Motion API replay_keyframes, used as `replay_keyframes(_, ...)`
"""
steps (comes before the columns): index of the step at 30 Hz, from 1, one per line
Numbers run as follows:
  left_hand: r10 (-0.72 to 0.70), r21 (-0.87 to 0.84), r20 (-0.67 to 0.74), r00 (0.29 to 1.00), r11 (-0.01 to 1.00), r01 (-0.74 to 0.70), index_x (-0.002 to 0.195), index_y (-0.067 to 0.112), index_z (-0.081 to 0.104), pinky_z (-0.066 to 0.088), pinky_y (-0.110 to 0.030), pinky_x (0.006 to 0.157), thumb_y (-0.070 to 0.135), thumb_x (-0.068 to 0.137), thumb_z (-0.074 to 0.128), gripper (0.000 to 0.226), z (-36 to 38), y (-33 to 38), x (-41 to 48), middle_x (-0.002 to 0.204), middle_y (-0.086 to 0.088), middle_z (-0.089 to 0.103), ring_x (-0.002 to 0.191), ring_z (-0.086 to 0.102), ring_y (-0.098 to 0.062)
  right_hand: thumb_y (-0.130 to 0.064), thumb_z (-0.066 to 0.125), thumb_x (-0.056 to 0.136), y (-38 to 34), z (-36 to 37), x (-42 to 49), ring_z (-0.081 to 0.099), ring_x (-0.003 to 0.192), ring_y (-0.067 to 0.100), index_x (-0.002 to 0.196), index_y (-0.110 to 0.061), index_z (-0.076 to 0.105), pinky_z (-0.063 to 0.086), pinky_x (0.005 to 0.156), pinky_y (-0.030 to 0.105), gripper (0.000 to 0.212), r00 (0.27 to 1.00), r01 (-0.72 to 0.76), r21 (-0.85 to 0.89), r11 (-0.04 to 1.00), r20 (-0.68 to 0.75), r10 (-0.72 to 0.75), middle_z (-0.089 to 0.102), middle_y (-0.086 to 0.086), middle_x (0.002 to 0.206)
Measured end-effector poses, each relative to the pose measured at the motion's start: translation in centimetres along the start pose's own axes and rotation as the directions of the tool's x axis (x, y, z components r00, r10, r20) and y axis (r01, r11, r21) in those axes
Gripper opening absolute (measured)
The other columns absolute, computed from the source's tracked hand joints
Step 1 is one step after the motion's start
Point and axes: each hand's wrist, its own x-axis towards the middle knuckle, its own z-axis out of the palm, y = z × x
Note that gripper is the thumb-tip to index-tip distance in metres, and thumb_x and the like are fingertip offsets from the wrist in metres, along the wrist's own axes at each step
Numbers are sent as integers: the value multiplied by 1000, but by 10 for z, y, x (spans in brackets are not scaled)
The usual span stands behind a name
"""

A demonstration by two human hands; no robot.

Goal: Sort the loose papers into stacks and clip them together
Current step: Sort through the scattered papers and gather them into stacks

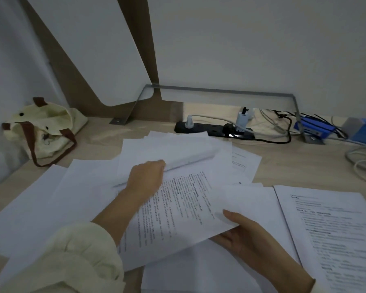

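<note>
Loose papers (89, 187) cover a pale wooden desk (294, 166) set against a white wall (241, 49).
A tote bag (44, 132) and a power strip (213, 129) sit at the back; the print is too blurred to read. The left hand (145, 176), fingers hidden, grips a curled sheet (178, 149). The right hand (247, 235) pinches the printed sheet (178, 208), thumb on top.

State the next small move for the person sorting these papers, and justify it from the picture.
Probably lift the curled sheet aside with the left hand, which grips its edge; the right hand holds the printed sheet beneath by a corner, and papers lie scattered around.
</note>
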Motion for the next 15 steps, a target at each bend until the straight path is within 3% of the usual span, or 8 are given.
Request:
replay_keyframes(2,-104,-353,-73,992,933,72,91,12,57,35,-29,62,26,99,37,25,-19,6,-4,80,-4,61,76,56,-22,-6,52,87,8,3,2,58,119,29,130,-9,52,44,100,46,43,999,-5,-3,1000,35,5,61,12,128)
replay_keyframes(4,-155,-678,-78,985,733,61,82,18,57,38,-25,59,27,97,43,23,-42,10,-12,73,5,59,69,57,-13,-6,58,83,14,8,5,58,119,28,131,-10,51,46,99,43,48,998,-18,-15,1000,62,19,61,10,129)
replay_keyframes(6,-180,-850,-49,982,523,53,90,22,65,49,-23,67,30,95,47,20,-67,12,-31,84,11,69,77,66,-7,-9,60,79,19,13,7,56,121,27,133,-12,50,45,102,43,54,996,-14,-32,999,83,17,60,9,131)
replay_keyframes(9,-213,-961,22,977,266,80,102,22,69,54,-34,79,30,93,51,21,-87,3,-55,99,2,75,90,71,-15,-11,65,76,26,17,10,55,122,28,134,-15,48,38,107,48,60,994,-26,-24,999,103,29,59,8,132)
replay_keyframes(11,-240,-985,59,969,144,95,103,18,68,55,-33,77,25,93,51,22,-94,-4,-66,101,0,75,92,71,-16,-5,59,83,27,19,10,55,121,31,133,-14,48,38,106,51,52,995,-13,-4,1000,99,13,60,10,130)
replay_keyframes(13,-270,-989,80,959,98,110,98,18,69,57,-27,70,21,93,50,20,-96,-12,-75,97,1,75,87,72,-14,1,45,89,23,21,6,61,113,33,126,-8,54,48,97,50,39,999,20,-41,999,46,-18,65,13,122)
replay_keyframes(15,-320,-984,94,943,111,136,96,18,69,57,-28,70,21,93,50,19,-94,-21,-83,96,0,76,85,72,-14,3,39,89,14,23,0,68,99,29,114,-1,63,58,77,38,34,997,66,-190,980,-26,-72,71,15,110)
